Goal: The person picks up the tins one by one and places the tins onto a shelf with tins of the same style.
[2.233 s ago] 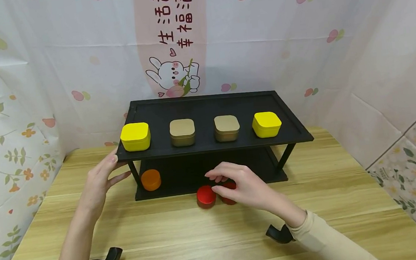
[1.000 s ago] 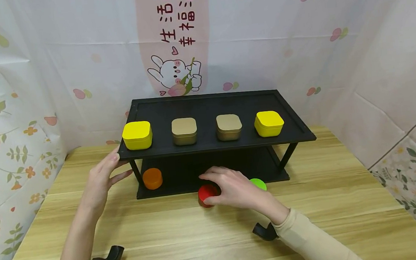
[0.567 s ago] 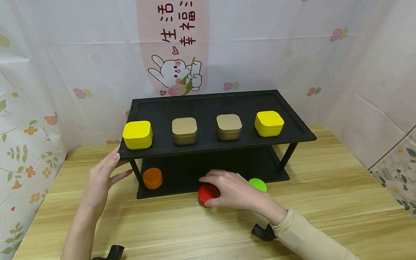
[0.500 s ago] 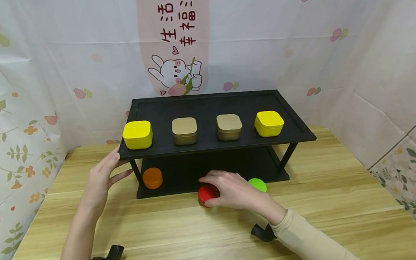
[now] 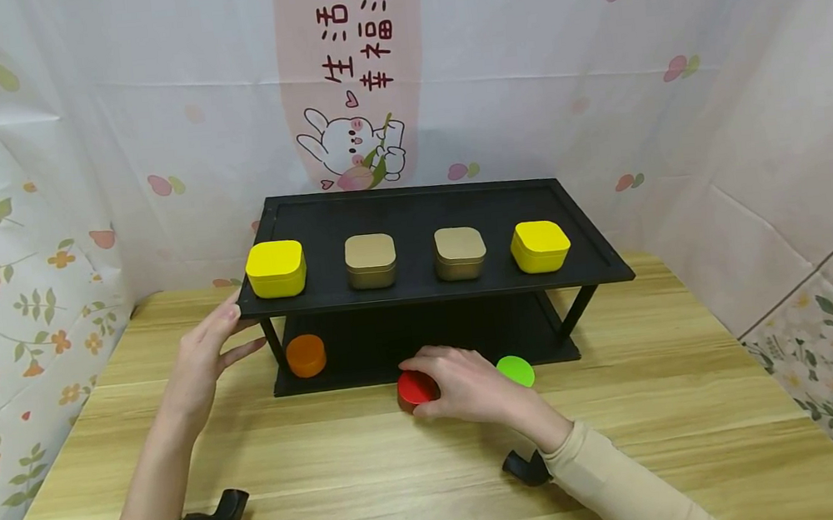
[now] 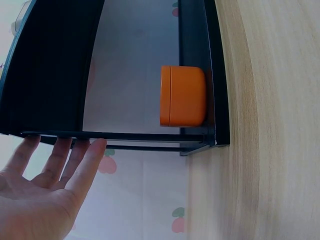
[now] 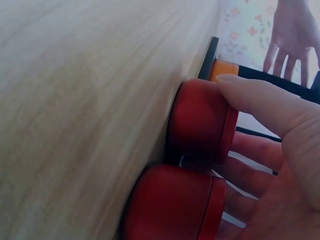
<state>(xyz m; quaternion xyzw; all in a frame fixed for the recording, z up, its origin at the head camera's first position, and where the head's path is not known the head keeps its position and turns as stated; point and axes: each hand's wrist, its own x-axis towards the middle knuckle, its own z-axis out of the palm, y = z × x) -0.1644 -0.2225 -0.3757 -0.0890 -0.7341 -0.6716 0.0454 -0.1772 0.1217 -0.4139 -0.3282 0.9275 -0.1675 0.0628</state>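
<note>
My right hand (image 5: pixel 474 388) holds a red round tin (image 5: pixel 417 387) at the front edge of the black two-tier rack (image 5: pixel 411 206). In the right wrist view my thumb lies on the lid edge of this tin and my fingers reach round its far side. A second red tin (image 7: pixel 170 205) stands close beside it; in the head view my hand hides that one. My left hand (image 5: pixel 200 356) touches the upper tier's left front corner. Its fingers (image 6: pixel 82 172) are extended against the rack's side in the left wrist view.
An orange tin (image 5: pixel 307 356) stands on the lower tier's left end. On the top tier, two gold tins (image 5: pixel 371 262) sit between a left yellow tin (image 5: pixel 277 270) and a right yellow tin (image 5: pixel 540 246). A green tin (image 5: pixel 515 369) is just right of my right hand.
My right hand has moved left and down onto the left red tin, its fingers closing round it. The green tin has come into sight behind the hand. My left hand stays at the rack corner.
</note>
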